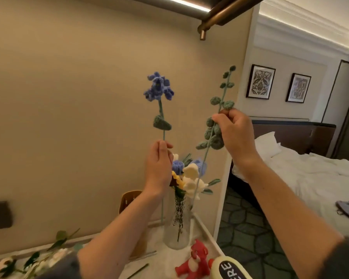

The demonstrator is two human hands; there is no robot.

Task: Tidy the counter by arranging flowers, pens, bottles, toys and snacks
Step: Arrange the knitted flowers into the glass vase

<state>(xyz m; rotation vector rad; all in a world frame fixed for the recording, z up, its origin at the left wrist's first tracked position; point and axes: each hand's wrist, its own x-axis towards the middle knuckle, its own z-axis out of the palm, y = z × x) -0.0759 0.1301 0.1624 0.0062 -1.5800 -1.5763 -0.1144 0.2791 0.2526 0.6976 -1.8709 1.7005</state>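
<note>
My left hand (159, 164) pinches the thin stem of a blue crocheted flower (158, 87) and holds it upright above the counter. My right hand (233, 130) grips a green crocheted leaf sprig (224, 101) partway up its stem; the stem's lower end slants down toward the glass vase (176, 228). The vase stands at the counter's far right and holds several crocheted flowers (191, 178) in white, blue and yellow. Both hands are raised above the vase, one to each side of it.
A red toy bear (196, 262) lies in front of the vase, next to a cream bottle (228, 267) with a dark label. White artificial flowers with green leaves (28, 260) lie on the counter at left. A brown wooden object (129, 200) stands behind my left arm. A bed (310, 172) is at right.
</note>
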